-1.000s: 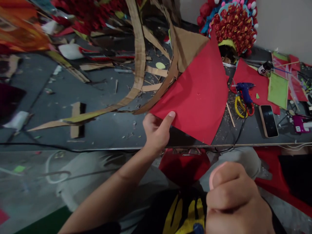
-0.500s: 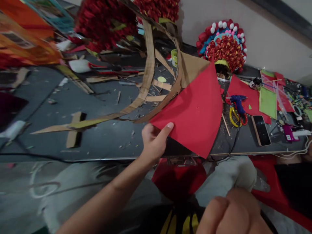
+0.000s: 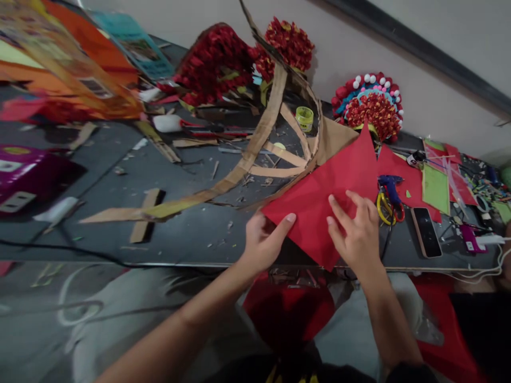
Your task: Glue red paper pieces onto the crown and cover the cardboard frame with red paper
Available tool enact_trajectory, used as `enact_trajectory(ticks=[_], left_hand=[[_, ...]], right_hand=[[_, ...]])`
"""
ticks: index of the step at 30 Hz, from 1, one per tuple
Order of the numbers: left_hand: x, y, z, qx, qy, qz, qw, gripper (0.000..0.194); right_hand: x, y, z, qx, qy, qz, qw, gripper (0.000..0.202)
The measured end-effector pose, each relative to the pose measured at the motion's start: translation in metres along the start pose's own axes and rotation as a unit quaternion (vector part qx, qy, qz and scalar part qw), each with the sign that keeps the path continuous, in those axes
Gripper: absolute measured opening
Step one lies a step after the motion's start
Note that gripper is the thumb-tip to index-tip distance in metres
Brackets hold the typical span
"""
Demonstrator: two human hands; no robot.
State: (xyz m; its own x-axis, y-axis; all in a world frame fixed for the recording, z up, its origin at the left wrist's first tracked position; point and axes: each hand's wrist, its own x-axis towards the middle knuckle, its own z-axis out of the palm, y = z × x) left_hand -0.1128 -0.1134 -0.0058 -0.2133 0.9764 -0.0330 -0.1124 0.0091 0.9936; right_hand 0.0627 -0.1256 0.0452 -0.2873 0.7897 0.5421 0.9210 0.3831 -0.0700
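A red sheet (image 3: 331, 186), like card or paper, lies against a curved cardboard frame (image 3: 255, 138) and juts over the table's front edge. My left hand (image 3: 267, 234) grips the sheet's left corner, thumb on top and fingers underneath. Spread across the sheet's right half are the fingers of my right hand (image 3: 357, 231), touching its surface or just above it. Behind the red sheet shows a brown cardboard panel (image 3: 333, 141). Thin cardboard strips (image 3: 285, 154) fan out inside the frame's curve.
Right of the sheet lie a blue glue gun (image 3: 390, 186), yellow-and-red handled scissors (image 3: 385, 210) and a phone (image 3: 426, 232). A decorated red fan-shaped piece (image 3: 371, 109) leans at the wall. A tape roll (image 3: 304, 118) stands behind the frame. Cardboard scraps (image 3: 146, 215) litter the left side.
My right hand has come up from near my body onto the red sheet, its fingers now spread. My left hand keeps its hold on the corner. The camera view has shifted.
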Motion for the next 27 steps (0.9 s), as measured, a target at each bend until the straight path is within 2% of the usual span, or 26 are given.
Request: enact_trajectory(ticks=[3, 5, 7, 9, 12, 14, 18, 21, 23, 25, 27], left_hand=[[0.0, 0.0, 0.0, -0.026, -0.012, -0.001, 1.0, 0.028], [-0.001, -0.003, 0.0, -0.043, -0.013, 0.006, 0.999, 0.03], [-0.001, -0.006, -0.001, -0.064, -0.012, 0.008, 0.998, 0.029], [0.001, -0.006, -0.003, -0.097, 0.002, 0.0, 0.995, 0.026], [0.007, 0.001, -0.007, -0.153, 0.043, -0.024, 0.987, 0.024], [0.011, 0.009, -0.011, -0.167, 0.049, -0.043, 0.984, 0.025], [0.016, 0.027, -0.017, -0.148, -0.002, -0.082, 0.986, 0.03], [0.016, 0.038, -0.02, -0.13, -0.024, -0.104, 0.986, 0.035], [0.016, 0.043, -0.021, -0.132, -0.025, -0.116, 0.984, 0.037], [0.018, 0.047, -0.023, -0.144, -0.024, -0.137, 0.98, 0.037], [0.02, 0.049, -0.026, -0.14, -0.023, -0.13, 0.981, 0.036]], right_hand=[[-0.009, -0.002, 0.004, 0.02, 0.006, -0.034, 0.999, 0.033], [-0.011, 0.006, 0.004, 0.05, 0.032, -0.026, 0.998, 0.031], [-0.012, 0.024, 0.004, 0.087, 0.088, 0.037, 0.992, 0.032], [-0.012, 0.045, 0.004, 0.138, 0.139, 0.141, 0.971, 0.038], [-0.014, 0.067, 0.006, 0.24, 0.148, 0.249, 0.927, 0.05], [-0.016, 0.068, 0.008, 0.288, 0.147, 0.259, 0.91, 0.057], [-0.019, 0.06, 0.015, 0.369, 0.137, 0.261, 0.881, 0.072], [-0.02, 0.071, 0.022, 0.435, 0.146, 0.306, 0.834, 0.08], [-0.02, 0.086, 0.024, 0.492, 0.144, 0.353, 0.783, 0.081], [-0.021, 0.101, 0.022, 0.545, 0.105, 0.397, 0.731, 0.078], [-0.022, 0.109, 0.016, 0.568, 0.058, 0.422, 0.705, 0.068]])
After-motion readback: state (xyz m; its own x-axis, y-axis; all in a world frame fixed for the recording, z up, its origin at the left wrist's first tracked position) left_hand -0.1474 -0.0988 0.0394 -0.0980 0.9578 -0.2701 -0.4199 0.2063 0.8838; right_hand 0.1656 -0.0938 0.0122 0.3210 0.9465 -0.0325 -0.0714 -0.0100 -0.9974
